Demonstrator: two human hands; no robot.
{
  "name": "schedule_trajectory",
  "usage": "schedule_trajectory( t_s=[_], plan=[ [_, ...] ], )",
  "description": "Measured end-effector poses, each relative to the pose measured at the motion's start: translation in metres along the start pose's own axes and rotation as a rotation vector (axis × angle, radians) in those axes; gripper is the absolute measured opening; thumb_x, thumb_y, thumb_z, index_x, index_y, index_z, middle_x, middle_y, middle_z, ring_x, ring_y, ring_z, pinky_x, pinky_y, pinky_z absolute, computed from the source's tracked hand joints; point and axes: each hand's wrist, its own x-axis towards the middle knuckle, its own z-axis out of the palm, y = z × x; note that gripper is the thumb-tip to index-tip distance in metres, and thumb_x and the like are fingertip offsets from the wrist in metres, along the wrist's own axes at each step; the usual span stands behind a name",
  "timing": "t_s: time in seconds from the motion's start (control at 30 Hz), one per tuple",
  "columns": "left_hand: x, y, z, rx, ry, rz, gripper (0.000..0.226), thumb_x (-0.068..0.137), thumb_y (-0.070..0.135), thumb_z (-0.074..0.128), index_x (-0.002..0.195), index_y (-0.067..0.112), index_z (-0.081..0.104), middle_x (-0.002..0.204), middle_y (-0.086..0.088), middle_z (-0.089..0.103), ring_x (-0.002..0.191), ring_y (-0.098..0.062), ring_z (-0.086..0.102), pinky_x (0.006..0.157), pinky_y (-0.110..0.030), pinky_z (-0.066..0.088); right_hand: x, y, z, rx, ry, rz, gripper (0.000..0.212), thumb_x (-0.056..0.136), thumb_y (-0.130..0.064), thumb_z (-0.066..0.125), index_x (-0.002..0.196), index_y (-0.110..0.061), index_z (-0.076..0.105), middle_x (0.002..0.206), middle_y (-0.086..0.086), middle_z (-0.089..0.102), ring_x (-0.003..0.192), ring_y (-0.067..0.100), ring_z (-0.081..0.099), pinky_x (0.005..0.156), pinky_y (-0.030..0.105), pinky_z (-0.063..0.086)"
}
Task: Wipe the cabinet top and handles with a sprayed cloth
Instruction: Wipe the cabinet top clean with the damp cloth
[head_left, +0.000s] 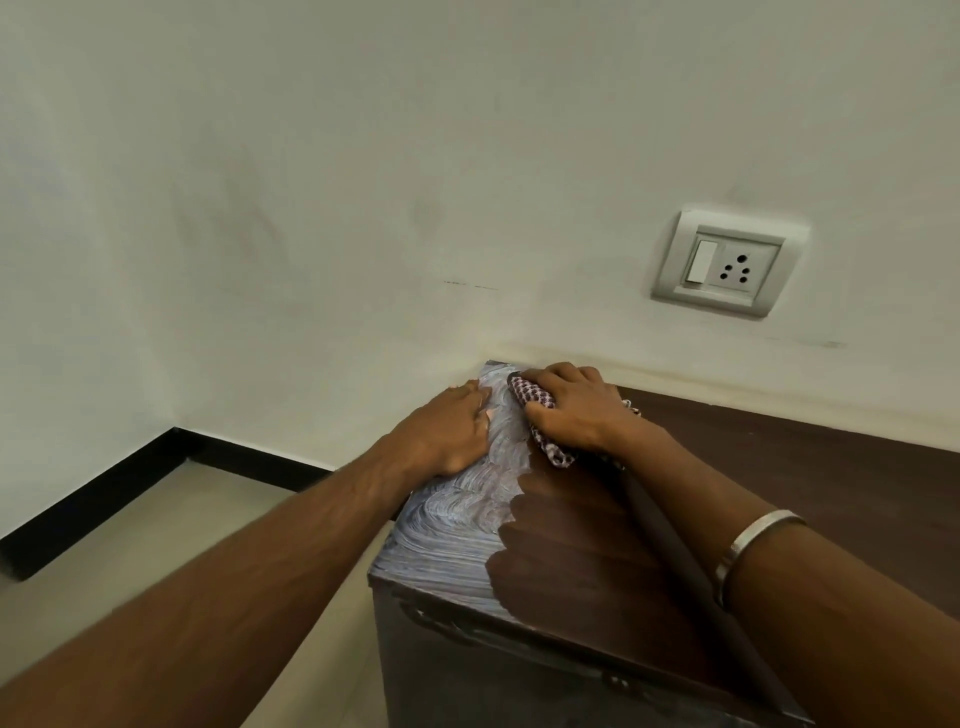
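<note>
Right hand (576, 410) gripping checked cloth (530, 397), left hand (449, 426) flat on streaked cabinet top (561, 540), white wall (363, 182), socket (727, 262)

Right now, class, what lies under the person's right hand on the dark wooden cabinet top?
A checked cloth, bunched under the right hand; its ends poke out. The dark wooden cabinet top beneath is hidden.

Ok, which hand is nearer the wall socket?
Right. The right hand grips the cloth on the cabinet top, below-left of the socket; the left hand rests farther left.
</note>
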Motion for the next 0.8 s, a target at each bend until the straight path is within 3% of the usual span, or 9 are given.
schedule_trajectory(
  t_s=[0.13,0.3,0.6,0.8],
  plan=[
    [-0.006,0.002,0.002,-0.057,0.008,-0.014,0.055,0.104,0.032,0.024,0.155,0.014,0.011,0.163,-0.005,0.004,0.149,-0.016,0.007,0.121,-0.03,0.008,-0.024,0.001,-0.001,0.036,-0.011,-0.086,0.068,0.081,-0.057,0.03,0.146,-0.04,0.03,0.153,-0.004,0.03,0.14,0.021,0.021,0.111,0.047,0.019],
    [-0.017,0.003,0.001,-0.052,-0.002,-0.016,0.055,0.104,0.032,0.024,0.155,0.014,0.011,0.163,-0.005,0.004,0.15,-0.016,0.006,0.121,-0.03,0.008,-0.02,0.004,-0.006,0.025,-0.031,-0.011,0.057,0.093,-0.051,0.039,0.147,-0.039,0.028,0.154,-0.004,0.027,0.141,0.024,0.019,0.113,0.049,0.018],
    [-0.03,0.006,-0.002,-0.03,-0.008,-0.037,0.054,0.105,0.033,0.022,0.155,0.016,0.01,0.163,-0.003,0.003,0.149,-0.017,0.007,0.121,-0.031,0.009,-0.044,-0.001,0.002,0.066,0.005,-0.127,0.06,0.087,-0.054,0.035,0.145,-0.04,0.032,0.15,-0.007,0.032,0.138,0.019,0.022,0.111,0.047,0.019],
    [-0.037,0.005,-0.003,-0.014,-0.013,-0.037,0.055,0.105,0.033,0.022,0.155,0.016,0.01,0.163,-0.003,0.004,0.149,-0.016,0.006,0.121,-0.03,0.008,-0.032,-0.003,-0.003,0.036,-0.017,-0.027,0.057,0.092,-0.05,0.04,0.147,-0.038,0.028,0.153,-0.004,0.028,0.141,0.023,0.019,0.114,0.05,0.018]
  ],
)
